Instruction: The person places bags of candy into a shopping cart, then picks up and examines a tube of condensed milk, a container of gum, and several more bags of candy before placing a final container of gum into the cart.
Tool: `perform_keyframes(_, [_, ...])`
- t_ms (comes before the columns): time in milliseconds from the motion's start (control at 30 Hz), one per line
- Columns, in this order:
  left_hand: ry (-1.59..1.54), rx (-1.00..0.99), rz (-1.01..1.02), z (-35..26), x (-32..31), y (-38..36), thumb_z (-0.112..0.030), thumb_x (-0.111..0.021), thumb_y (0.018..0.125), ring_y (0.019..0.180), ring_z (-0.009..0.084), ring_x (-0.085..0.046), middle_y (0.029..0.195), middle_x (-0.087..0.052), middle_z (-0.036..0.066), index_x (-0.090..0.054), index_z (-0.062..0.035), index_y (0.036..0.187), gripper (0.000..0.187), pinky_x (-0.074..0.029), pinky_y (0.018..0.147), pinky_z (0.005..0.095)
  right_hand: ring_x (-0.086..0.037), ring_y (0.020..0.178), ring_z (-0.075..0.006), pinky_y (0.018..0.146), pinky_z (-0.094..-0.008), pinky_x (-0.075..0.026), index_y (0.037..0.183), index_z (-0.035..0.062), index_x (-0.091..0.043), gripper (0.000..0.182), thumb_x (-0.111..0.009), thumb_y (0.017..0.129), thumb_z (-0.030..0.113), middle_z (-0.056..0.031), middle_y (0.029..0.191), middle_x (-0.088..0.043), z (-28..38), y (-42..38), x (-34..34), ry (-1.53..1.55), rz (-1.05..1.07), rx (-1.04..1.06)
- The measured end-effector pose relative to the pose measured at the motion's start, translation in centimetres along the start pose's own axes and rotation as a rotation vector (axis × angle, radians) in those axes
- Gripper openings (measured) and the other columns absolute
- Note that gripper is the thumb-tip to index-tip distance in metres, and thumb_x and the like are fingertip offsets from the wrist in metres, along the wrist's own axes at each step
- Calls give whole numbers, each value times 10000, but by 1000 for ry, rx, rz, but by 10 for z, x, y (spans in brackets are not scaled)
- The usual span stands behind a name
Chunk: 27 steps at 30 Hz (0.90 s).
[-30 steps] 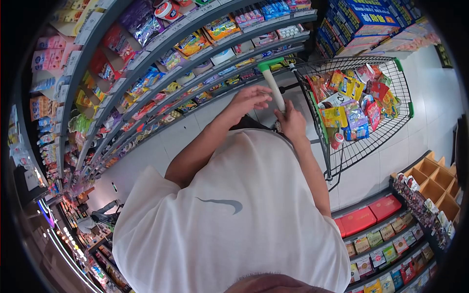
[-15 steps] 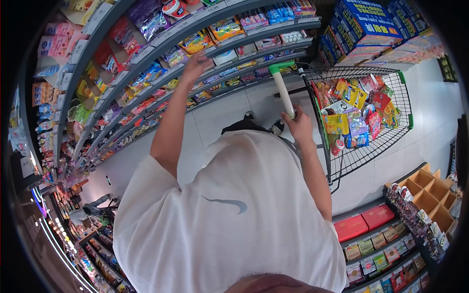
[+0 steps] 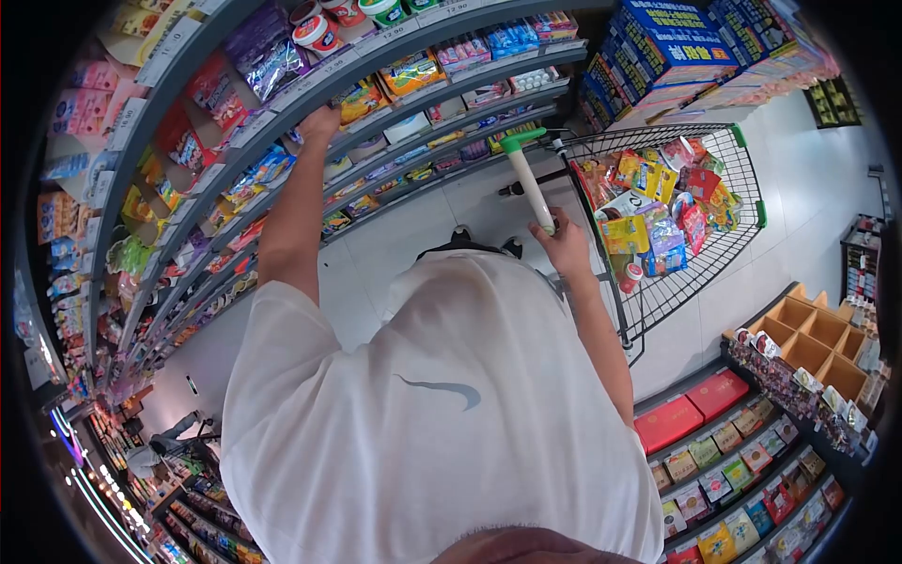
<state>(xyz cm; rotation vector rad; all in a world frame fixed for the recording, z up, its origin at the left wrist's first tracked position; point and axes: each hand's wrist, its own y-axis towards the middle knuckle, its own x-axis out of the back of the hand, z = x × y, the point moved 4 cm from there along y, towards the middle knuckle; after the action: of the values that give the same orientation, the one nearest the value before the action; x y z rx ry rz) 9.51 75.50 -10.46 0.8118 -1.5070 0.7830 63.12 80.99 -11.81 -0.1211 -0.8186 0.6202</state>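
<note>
My left hand [image 3: 320, 124] reaches into the candy shelf [image 3: 381, 122], just left of a yellow candy bag [image 3: 360, 100]. Its fingers are mostly hidden among the packets, so whether it grips one does not show. My right hand [image 3: 567, 246] is closed around the near end of the white cart handle [image 3: 532, 188], which has a green end piece [image 3: 522, 140]. Behind the handle stands the black wire shopping cart [image 3: 678, 299], holding a heap of colourful snack bags and a small red-lidded tub [image 3: 630, 276].
Shelves of sweets curve along the left, with red and green tubs [image 3: 317, 35] on an upper tier. Stacked blue boxes [image 3: 670, 47] stand beyond the cart. At lower right are red boxes [image 3: 718, 394] and a wooden compartment rack [image 3: 827, 329]. Tiled floor [image 3: 362, 254] runs between.
My left hand has moved left and slightly down, from in front of the shelf to in among the packets. My right hand stays on the cart handle. The view has shifted a little.
</note>
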Motion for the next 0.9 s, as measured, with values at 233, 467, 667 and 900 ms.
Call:
perform_keyframes(233, [-599,-139,-235,21,-22,-14,-291,-768,775,1064,327,-633,1180,-645,184,-591,-37,1225,546,-492,916,373,-678,814,-356,744,-426,-515,1157,38,-590,496,-706,809,372,-188,844,-698,2,1,-1,11,-21,16])
perform_keyframes(467, [-1153,-127,-235,46,-68,-24,-184,-755,817,889,143,-653,1003,-707,106,-668,-22,1108,345,-506,787,284,-673,782,-346,731,-413,-512,1178,30,-587,524,-718,803,373,-194,855,-694,5,0,-1,11,3,-18])
perform_keyframes(667, [-818,-94,-211,29,-46,-44,-241,-754,814,850,206,-687,950,-723,118,-720,-53,1046,300,-521,770,317,-674,770,-331,720,-406,-512,1189,28,-585,534,-724,805,374,-194,853,-690,1,2,-4,27,12,-33])
perform_keyframes(900, [-773,-410,-507,3,7,-81,-157,-713,841,906,278,-649,974,-713,113,-736,-47,984,182,-496,836,368,-675,767,-332,711,-396,-517,1183,31,-587,529,-730,804,370,-191,857,-692,3,1,-4,43,-26,11])
